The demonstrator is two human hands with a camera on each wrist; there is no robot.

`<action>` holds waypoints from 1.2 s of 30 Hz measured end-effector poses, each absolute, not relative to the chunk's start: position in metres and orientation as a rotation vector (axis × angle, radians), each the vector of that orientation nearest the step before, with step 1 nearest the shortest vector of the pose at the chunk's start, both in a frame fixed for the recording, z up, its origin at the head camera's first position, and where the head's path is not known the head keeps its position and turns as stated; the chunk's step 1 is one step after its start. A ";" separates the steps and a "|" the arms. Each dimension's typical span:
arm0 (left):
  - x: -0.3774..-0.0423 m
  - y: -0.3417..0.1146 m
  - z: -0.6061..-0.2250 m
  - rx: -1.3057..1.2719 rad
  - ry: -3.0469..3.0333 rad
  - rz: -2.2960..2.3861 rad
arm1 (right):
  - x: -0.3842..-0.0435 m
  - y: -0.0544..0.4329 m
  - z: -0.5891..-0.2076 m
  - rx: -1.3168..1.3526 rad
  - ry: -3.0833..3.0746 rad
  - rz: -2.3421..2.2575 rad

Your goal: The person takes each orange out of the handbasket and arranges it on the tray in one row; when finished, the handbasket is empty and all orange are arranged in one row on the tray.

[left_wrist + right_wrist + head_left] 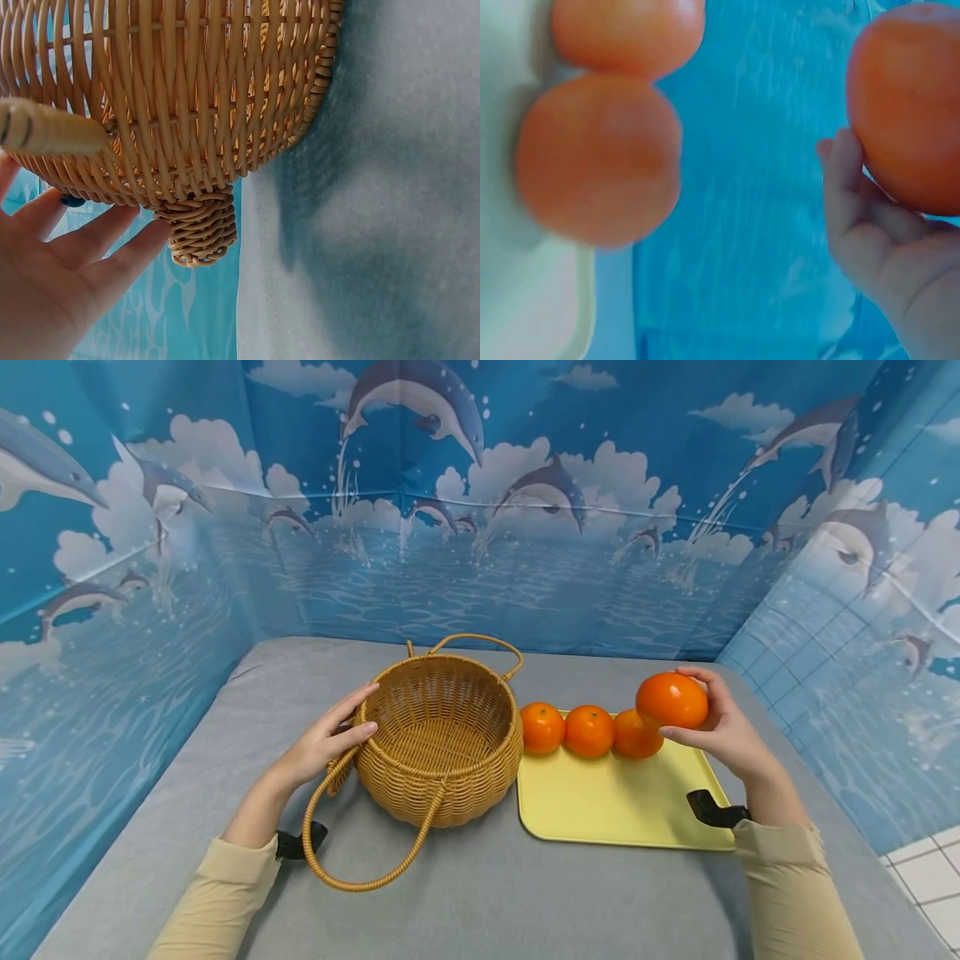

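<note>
A round brown wicker basket point(442, 777) stands left of centre, its top open and its woven floor in sight. My left hand point(326, 739) holds its left rim, thumb over the edge; in the left wrist view the other fingers point(112, 244) lie against the outer wall. Raised above the right end of a yellow tray point(600, 814), an orange point(670, 700) is gripped in my right hand point(723, 722). The right wrist view shows this held orange point(911, 109) between the fingers. Along the tray's back edge sit three more oranges point(589, 732) in a row.
One basket handle point(360, 887) hangs down in front, while the other handle point(480, 637) stands at the back. A small woven stub point(202, 229) juts from the basket's side. Grey cloth point(480, 902) covers the table, and dolphin-printed curtains point(480, 585) surround it.
</note>
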State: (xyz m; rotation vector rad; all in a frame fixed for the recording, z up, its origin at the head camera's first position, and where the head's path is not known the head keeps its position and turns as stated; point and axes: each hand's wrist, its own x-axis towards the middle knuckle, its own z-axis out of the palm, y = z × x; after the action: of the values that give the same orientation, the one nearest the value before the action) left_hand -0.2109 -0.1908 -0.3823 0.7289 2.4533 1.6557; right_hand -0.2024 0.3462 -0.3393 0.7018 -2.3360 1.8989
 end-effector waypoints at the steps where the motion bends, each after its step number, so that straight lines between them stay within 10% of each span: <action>1: -0.211 -0.191 -0.383 0.730 2.452 1.655 | -0.200 0.351 -0.342 0.657 -2.319 1.918; 36: -0.209 -0.191 -0.383 0.736 2.447 1.660 | -0.212 0.414 -0.412 0.038 -2.765 1.396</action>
State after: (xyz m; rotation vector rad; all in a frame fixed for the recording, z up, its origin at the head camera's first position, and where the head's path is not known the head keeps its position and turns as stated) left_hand -0.2089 -0.1905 -0.3827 0.7361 2.4473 1.6602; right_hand -0.2118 0.4141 -0.4123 0.0378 -2.7646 1.3961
